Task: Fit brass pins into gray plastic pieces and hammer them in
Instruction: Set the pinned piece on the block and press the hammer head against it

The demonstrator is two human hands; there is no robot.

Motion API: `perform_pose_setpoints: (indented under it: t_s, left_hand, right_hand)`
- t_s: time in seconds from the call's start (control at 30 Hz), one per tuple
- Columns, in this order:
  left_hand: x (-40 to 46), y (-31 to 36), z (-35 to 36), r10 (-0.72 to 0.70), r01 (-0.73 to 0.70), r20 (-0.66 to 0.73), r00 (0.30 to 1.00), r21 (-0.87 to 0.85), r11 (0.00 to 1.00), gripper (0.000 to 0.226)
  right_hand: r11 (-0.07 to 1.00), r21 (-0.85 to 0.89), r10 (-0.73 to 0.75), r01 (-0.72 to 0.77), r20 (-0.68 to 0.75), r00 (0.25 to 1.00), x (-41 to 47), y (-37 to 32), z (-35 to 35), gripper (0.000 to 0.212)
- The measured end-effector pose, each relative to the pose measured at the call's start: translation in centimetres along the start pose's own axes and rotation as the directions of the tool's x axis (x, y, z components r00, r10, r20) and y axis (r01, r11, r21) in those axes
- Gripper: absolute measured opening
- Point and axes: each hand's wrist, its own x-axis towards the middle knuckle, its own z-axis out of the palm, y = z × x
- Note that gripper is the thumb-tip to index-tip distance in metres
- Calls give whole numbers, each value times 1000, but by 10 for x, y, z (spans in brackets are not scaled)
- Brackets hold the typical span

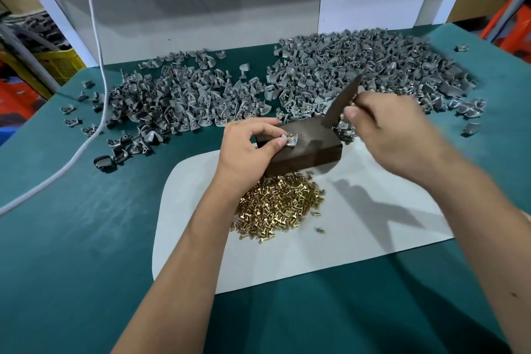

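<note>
A dark metal block (309,149) sits at the far edge of a white sheet (344,227). On its top lies a gray plastic piece (290,141) with a brass pin standing in it. My left hand (247,152) pinches that piece between thumb and fingers. My right hand (393,129) grips a dark flat metal bar (342,100), raised and tilted above the block's right end, blurred. A heap of brass pins (280,205) lies on the sheet just in front of the block.
Two large piles of gray plastic pieces cover the green table, one at the left (184,100) and one at the back right (373,66). A white cable (99,46) runs down the left side. A white board (201,23) stands behind.
</note>
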Motion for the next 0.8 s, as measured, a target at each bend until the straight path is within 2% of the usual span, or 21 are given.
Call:
perform_pose_setpoints:
  t_s: [0.07,0.13,0.23,0.27,0.3,0.4,0.43,0.5,0.57,0.6,0.7,0.73,0.8]
  left_hand:
    - [0,1,0,-16,16,6,1000,-23,1000,14]
    - [-1,2,-1,-19,19,10,1000,-35,999,13]
    - [-1,3,-1,-34,34,8,999,-38,999,10]
    - [-2,3,-1,-39,40,8,999,-43,998,9]
    - [-2,4,-1,-46,47,7,999,-49,998,9]
    - [-3,6,-1,-73,73,0,997,-62,995,9]
    - [-3,6,-1,-80,80,2,997,-63,995,9]
    - [-4,7,-2,-86,86,9,996,-70,994,8]
    - [-3,7,-3,-91,91,12,996,-70,993,8]
    - [-3,7,-3,-100,101,11,995,-75,992,8]
    - [-4,11,-3,-127,127,8,992,-98,987,12]
    - [-4,12,-2,-128,128,8,992,-92,987,13]
    - [-5,12,-3,-121,122,15,993,-76,990,12]
  right_hand:
    - [998,-62,-22,27,90,996,2,-13,7,31]
    - [989,-128,-60,70,80,995,5,-21,10,29]
    - [985,-9,-171,172,-157,973,4,-30,11,25]
    - [981,-9,-190,192,-195,962,3,-33,13,25]
    - [980,-50,-196,191,-163,967,2,-35,16,26]
    - [971,-209,-100,118,97,990,1,-37,22,23]
    - [961,-249,-91,118,117,989,3,-38,18,24]
    - [943,-294,-142,155,66,988,7,-37,10,23]
    - [956,-243,-192,166,-87,978,6,-38,7,21]
    - [958,-234,-197,167,-109,974,5,-40,9,22]
    - [941,-300,-131,154,97,987,1,-45,20,27]
    - [934,-321,-120,157,132,984,2,-45,16,26]
    - [913,-368,-148,179,110,983,7,-46,7,26]
